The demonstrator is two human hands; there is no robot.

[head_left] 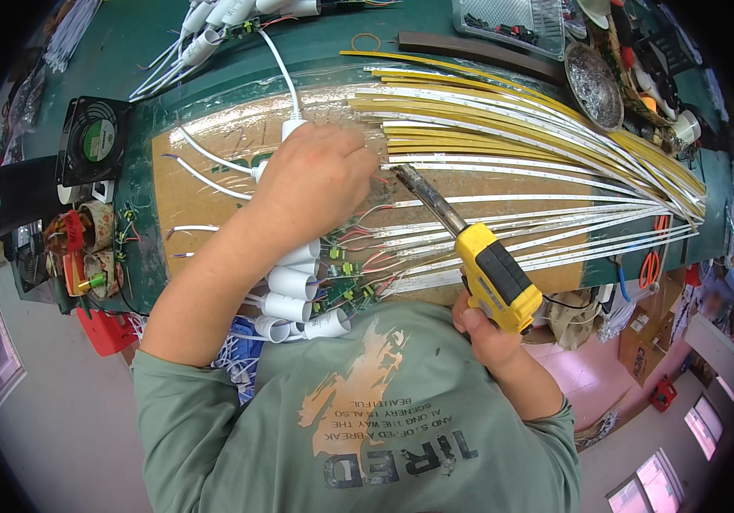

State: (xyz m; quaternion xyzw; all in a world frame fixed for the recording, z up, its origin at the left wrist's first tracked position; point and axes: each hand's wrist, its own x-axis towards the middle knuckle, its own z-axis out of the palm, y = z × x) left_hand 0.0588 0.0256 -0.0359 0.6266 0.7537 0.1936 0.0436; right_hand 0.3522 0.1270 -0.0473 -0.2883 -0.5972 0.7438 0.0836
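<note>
My right hand grips a yellow and black soldering gun by its handle. Its dark metal tip meets the near end of a white LED strip. Close to that tip, my left hand is closed, knuckles up, its fingertips hidden. A bit of thin red wire shows beside those fingers. From behind the left hand juts a white plastic housing with a white cable. Nearer my body lie white housings with small green circuit boards, wired to several LED strips.
Yellow-backed LED strips fan out to the right on a brown board. A black fan stands at left. More white housings lie at the far side. A metal dish and a clear plastic tray sit at far right.
</note>
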